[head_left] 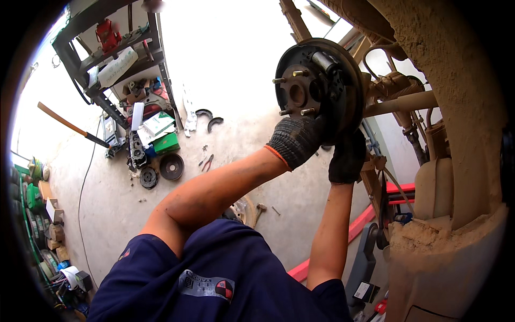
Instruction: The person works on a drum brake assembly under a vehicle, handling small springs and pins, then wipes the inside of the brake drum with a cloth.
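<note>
A drum brake assembly (343, 96) hangs at the upper right, its round wheel hub (295, 92) facing left with several studs sticking out. A silver cylinder (323, 61) sits on the upper part of its backing plate. My left hand (300, 140), in a dark knitted glove with an orange cuff, reaches in at the lower edge beside the hub; its fingertips are hidden. On the back side of the plate, low down, is my right hand (347, 158) in a black glove. Its fingers go out of sight behind the plate, so what they grip does not show.
Two curved brake shoes (215, 124), a brake drum (171, 167), pliers (208, 162) and a hammer (259, 213) lie on the floor. A metal shelf (115, 64) stands at the upper left. The muddy vehicle underbody (445, 107) and a red lift arm (365, 220) border the right side.
</note>
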`<state>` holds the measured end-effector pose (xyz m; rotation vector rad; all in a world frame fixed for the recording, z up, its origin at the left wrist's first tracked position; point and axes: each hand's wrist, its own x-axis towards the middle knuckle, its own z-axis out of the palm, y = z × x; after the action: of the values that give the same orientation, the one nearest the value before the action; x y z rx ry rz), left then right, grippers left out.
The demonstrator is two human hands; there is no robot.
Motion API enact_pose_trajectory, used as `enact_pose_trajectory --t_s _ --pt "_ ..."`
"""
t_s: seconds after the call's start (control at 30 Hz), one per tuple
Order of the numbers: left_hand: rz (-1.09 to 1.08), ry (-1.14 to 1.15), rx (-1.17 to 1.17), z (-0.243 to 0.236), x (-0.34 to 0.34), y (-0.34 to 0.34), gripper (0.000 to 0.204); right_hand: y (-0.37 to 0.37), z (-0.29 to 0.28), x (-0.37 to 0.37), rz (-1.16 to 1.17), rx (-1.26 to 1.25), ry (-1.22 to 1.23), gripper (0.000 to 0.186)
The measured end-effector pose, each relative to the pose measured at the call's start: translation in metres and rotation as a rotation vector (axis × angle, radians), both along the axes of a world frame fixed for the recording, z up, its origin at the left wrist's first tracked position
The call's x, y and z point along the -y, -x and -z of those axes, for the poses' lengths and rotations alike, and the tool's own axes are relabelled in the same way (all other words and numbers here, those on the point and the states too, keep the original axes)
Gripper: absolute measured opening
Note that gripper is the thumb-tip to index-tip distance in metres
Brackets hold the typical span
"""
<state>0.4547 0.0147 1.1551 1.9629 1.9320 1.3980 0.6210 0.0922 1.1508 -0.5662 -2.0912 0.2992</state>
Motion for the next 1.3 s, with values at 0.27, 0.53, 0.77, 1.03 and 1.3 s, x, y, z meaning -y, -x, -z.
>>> enact_pose_trajectory --t_s 0.27,0.53,0.77,1.03,1.3 --pt "0.071 -0.041 0.262 0.018 0.014 -0.004 0.034 0.01 -0.005 0.006 -0.026 -0.175 0.368 0.032" --pt "0.666 0.306 1.619 0.013 0.037 0.003 0.035 0.001 0.007 0.002 -0.187 -0.579 0.788 0.034" --pt "0.512 -0.127 0.931 0.03 0.018 -0.01 0.051 0.01 -0.001 0.015 -0.07 -0.536 0.842 0.029" --pt "0.475 0.249 1.73 0.006 0.014 -0.015 0.034 0.001 0.009 0.01 -0.076 -0.535 0.785 0.038" --pt "0.308 0.077 1.828 0.003 0.009 -0.041 0.03 0.003 0.001 0.004 -0.278 -0.577 0.89 0.031"
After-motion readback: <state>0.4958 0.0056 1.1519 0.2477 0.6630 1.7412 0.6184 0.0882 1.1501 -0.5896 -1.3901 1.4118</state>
